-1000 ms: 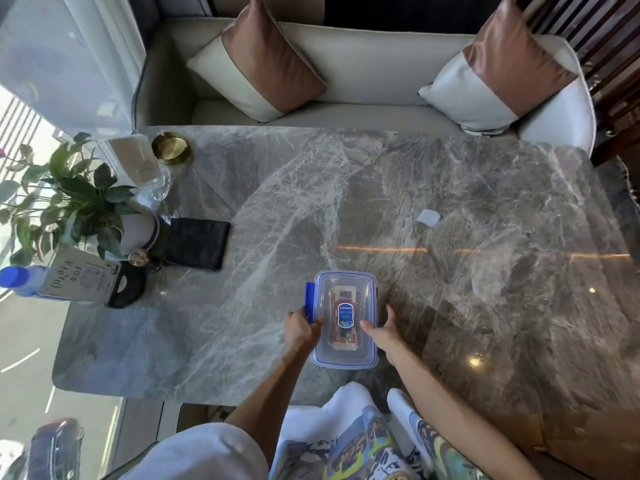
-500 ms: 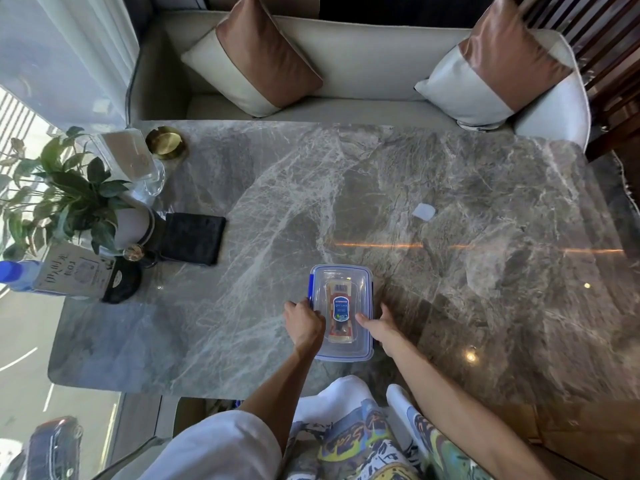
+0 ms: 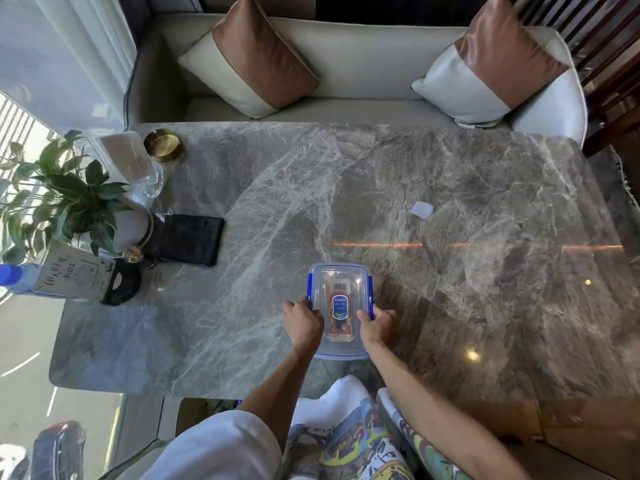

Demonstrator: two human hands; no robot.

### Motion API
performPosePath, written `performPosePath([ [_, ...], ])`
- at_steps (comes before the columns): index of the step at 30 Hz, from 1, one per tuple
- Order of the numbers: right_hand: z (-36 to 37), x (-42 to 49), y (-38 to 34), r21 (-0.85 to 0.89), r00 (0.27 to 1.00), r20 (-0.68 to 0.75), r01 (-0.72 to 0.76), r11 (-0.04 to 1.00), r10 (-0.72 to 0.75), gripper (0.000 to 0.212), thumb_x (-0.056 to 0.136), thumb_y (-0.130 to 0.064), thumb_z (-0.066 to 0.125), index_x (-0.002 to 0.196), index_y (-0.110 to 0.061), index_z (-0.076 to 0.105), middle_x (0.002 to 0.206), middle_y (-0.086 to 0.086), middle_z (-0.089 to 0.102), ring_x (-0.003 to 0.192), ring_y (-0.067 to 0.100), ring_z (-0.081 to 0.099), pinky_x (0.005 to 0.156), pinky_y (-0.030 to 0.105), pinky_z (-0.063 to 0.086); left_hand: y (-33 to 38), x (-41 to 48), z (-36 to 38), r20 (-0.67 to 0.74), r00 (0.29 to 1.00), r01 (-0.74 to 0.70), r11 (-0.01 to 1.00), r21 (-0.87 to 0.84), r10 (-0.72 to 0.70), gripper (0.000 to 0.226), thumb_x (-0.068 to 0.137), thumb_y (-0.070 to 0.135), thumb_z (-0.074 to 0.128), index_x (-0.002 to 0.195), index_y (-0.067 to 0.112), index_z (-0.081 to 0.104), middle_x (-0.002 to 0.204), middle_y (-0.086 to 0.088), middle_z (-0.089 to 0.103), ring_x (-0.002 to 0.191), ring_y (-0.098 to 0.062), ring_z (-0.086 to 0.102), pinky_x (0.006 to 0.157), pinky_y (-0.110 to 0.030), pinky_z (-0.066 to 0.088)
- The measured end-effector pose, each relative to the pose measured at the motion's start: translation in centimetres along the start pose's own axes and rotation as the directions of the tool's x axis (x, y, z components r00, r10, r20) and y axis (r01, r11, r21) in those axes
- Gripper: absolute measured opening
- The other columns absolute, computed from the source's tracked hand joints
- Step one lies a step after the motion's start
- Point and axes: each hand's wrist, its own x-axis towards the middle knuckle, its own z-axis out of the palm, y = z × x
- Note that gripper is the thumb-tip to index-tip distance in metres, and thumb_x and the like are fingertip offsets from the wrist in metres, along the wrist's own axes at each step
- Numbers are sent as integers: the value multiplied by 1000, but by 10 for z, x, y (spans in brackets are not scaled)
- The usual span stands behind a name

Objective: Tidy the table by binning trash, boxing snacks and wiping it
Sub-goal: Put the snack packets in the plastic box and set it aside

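While the left hand stays, right hand now pinches the box.

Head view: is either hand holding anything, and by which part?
Both hold the box, which sits on the table. The left hand grips its left edge at the left clip, and the right hand grips its right edge at the right clip.

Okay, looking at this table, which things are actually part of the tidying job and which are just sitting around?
Job in hand: clear box, gripped by left hand and right hand; snack packet inside it; white scrap, likely trash; black cloth, likely for wiping.
Lying about: potted plant; gold dish; labelled bottle; sofa cushions.
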Motion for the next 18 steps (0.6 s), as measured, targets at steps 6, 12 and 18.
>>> performPosePath([
  [6,-12,3,-2,-164,992,99,90,982,-74,31,89,-26,64,108,-2,70,121,19,57,102,35,62,94,41,51,-6,-4,-2,52,998,-16,997,-73,20,37,88,12,51,124,9,61,116,-21,48,112,-36,48,100,-37,42],
  [12,-29,24,-40,-307,941,293,262,915,-171,74,92,-37,58,152,-10,23,159,11,26,146,28,27,118,44,28,-24,-41,-3,459,778,627,566,-535,-428,72,87,41,67,141,3,38,133,-18,52,124,-39,50,100,-43,49],
  [18,-4,43,-106,-436,760,584,590,680,-286,61,98,-34,48,152,-19,25,159,6,27,146,24,28,118,44,27,-25,-55,-11,720,634,772,281,-570,-282,15,94,16,57,97,2,52,86,-17,58,72,-27,60,55,-31,52],
])
